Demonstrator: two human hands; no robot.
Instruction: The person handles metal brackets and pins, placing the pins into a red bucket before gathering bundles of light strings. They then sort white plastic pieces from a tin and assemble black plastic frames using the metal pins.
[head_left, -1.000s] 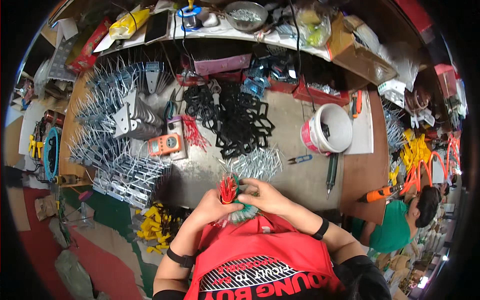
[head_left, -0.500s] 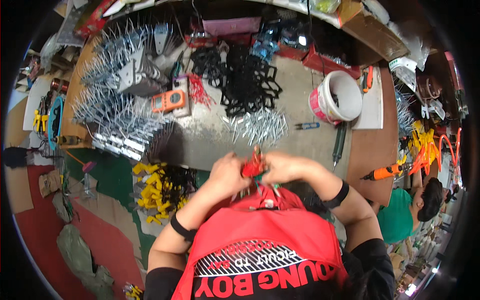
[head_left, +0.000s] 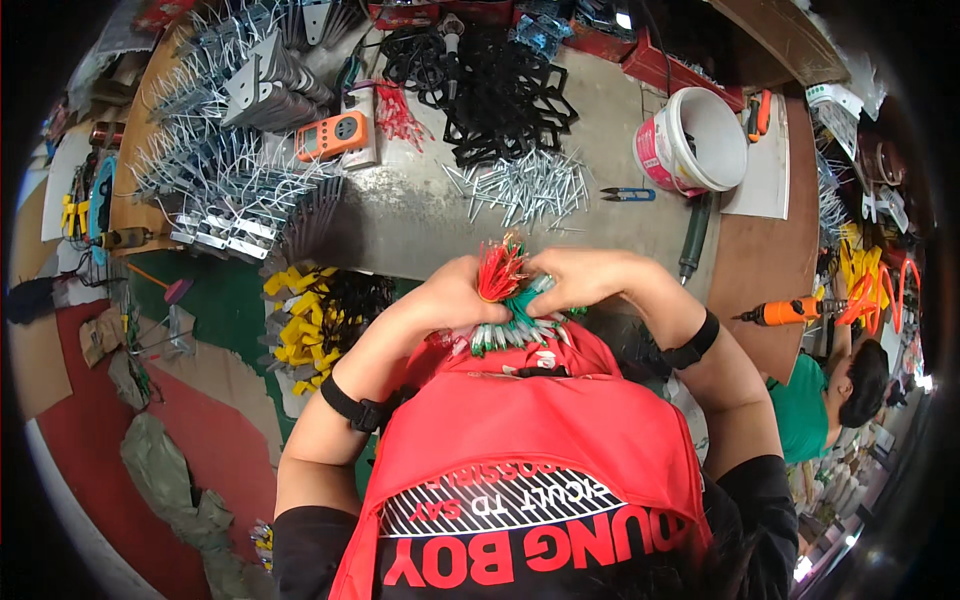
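Observation:
Over the front edge of the workbench (head_left: 400, 235), my left hand (head_left: 462, 298) is closed around a bundle of short red wires (head_left: 500, 272) with bare copper-coloured ends pointing up. My right hand (head_left: 580, 278) is closed on green wires (head_left: 520, 305) right beside the red ones, thumb pressed against them. Pale clear-and-green tips (head_left: 490, 338) fan out below both hands, over the red apron (head_left: 530, 420). Some fingers are hidden behind the wires. Beyond my hands, a pile of silver screws or pins (head_left: 525, 188) lies on the bench.
Metal brackets with white wires (head_left: 240, 190) crowd the bench's left, beside an orange meter (head_left: 333, 135). Black frame-shaped parts (head_left: 505, 110) lie farther back. A white bucket (head_left: 715, 140), blue snips (head_left: 628, 194) and an orange screwdriver (head_left: 785, 312) are right. A co-worker (head_left: 835, 395) is far right.
The wire bundle has come up and shows more fully, its red ends upright and pale tips spread below. My hands have risen slightly in view; bench things sit higher as the view tilts.

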